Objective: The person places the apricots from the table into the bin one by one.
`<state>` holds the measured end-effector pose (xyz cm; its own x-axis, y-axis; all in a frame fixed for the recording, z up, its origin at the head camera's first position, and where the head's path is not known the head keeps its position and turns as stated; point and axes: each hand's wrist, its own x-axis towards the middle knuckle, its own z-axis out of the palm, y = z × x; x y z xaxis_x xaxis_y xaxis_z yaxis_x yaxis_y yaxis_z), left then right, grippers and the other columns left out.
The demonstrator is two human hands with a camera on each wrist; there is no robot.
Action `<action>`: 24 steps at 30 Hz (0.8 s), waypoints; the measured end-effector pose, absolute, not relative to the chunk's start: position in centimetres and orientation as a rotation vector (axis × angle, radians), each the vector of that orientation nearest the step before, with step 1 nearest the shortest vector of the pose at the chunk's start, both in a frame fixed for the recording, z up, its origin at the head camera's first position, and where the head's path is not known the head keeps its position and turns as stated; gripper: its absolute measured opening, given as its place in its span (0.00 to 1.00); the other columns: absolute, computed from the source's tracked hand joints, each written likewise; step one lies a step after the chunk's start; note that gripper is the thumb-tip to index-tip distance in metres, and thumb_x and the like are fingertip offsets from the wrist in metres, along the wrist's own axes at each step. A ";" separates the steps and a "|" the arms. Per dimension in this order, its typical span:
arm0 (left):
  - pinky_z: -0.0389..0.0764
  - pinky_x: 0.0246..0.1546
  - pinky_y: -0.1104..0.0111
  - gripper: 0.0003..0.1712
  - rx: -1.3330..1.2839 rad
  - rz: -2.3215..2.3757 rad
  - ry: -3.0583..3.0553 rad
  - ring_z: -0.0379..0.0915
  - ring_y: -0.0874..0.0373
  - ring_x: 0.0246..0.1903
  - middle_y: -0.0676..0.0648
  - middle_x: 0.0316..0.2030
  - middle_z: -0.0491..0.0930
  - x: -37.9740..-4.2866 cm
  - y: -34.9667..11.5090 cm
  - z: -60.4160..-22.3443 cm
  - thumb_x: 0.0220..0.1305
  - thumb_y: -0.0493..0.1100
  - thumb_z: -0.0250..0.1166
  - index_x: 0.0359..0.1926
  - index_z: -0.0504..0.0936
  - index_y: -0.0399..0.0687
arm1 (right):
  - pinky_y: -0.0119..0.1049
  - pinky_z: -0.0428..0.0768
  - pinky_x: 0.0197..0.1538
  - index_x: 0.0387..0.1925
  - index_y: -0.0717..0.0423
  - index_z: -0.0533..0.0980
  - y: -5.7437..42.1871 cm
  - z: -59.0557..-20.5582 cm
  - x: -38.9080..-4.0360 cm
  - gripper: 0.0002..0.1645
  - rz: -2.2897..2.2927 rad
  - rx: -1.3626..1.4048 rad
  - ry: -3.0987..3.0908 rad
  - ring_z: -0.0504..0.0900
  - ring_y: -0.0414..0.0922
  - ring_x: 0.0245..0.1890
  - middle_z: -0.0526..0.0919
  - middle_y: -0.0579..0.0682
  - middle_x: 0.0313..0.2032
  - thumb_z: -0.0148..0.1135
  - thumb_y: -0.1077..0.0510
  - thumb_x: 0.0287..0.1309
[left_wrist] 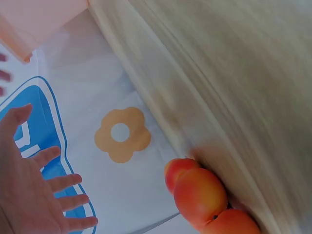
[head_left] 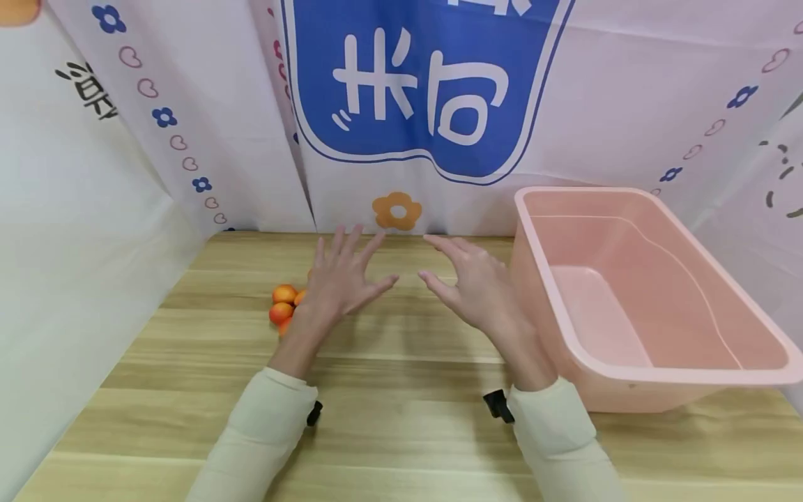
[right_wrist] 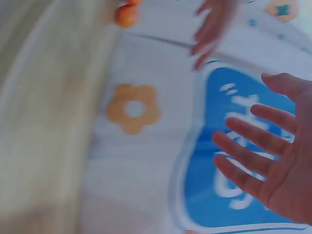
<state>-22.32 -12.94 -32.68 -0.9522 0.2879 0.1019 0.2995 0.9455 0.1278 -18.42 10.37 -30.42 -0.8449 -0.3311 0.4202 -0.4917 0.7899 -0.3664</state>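
Note:
Both hands hover above the wooden table, apart from each other, fingers spread and holding nothing. My left hand (head_left: 339, 282) is nearest a cluster of orange-red fruits (head_left: 281, 312) on the table's left side and hides part of it in the head view. In the left wrist view the fruits (left_wrist: 200, 195) look smooth and round, red shading to yellow; their exact kind is hard to tell. My right hand (head_left: 479, 286) is just left of a pink plastic tub (head_left: 552, 300). The right wrist view shows its fingers (right_wrist: 258, 136) extended, palm visible.
The pink tub stands on the right of the wooden table (head_left: 401, 432), its inside showing no contents. A white printed cloth (head_left: 238, 139) with a blue sign and an orange flower (head_left: 397, 211) hangs along the back and sides.

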 end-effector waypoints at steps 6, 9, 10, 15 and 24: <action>0.47 0.76 0.35 0.46 -0.529 -0.222 -2.976 0.45 0.33 0.78 0.35 0.78 0.55 -22.7 -13.4 -32.4 0.71 0.69 0.56 0.81 0.59 0.55 | 0.48 0.87 0.47 0.61 0.58 0.81 11.6 -27.1 -14.2 0.27 0.725 0.767 -2.392 0.89 0.51 0.44 0.90 0.54 0.46 0.73 0.52 0.63; 0.52 0.75 0.37 0.44 -0.564 -0.224 -2.960 0.50 0.34 0.77 0.35 0.76 0.60 -22.9 -13.9 -32.4 0.72 0.66 0.58 0.80 0.61 0.53 | 0.47 0.87 0.46 0.59 0.59 0.82 13.4 -25.9 -12.7 0.25 0.744 0.772 -2.352 0.89 0.50 0.41 0.90 0.54 0.44 0.74 0.56 0.62; 0.53 0.75 0.38 0.43 -0.573 -0.225 -2.955 0.52 0.34 0.76 0.35 0.75 0.61 -23.0 -14.2 -32.4 0.72 0.64 0.58 0.80 0.61 0.52 | 0.46 0.87 0.45 0.59 0.59 0.82 14.1 -25.6 -12.3 0.25 0.746 0.770 -2.345 0.89 0.49 0.40 0.90 0.53 0.43 0.74 0.58 0.61; 0.61 0.73 0.42 0.39 -0.615 -0.263 -2.930 0.62 0.37 0.72 0.35 0.72 0.68 -23.2 -15.6 -32.4 0.73 0.59 0.61 0.78 0.65 0.49 | 0.32 0.81 0.42 0.58 0.57 0.83 18.0 -24.6 -11.0 0.25 0.687 0.751 -2.318 0.88 0.48 0.38 0.91 0.52 0.43 0.74 0.62 0.58; 0.67 0.69 0.40 0.34 -0.595 -0.338 -2.987 0.66 0.35 0.69 0.35 0.71 0.70 -23.2 -17.8 -32.3 0.75 0.52 0.61 0.76 0.68 0.47 | 0.13 0.69 0.50 0.55 0.57 0.85 26.4 -24.9 -10.3 0.20 0.629 0.659 -2.340 0.78 0.22 0.44 0.88 0.37 0.49 0.74 0.61 0.61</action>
<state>-23.24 -17.81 -32.34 -0.9217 0.3697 0.1176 0.3867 0.9003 0.1998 -10.33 26.42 -24.90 -0.6832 -0.2947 0.6681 -0.5900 0.7619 -0.2673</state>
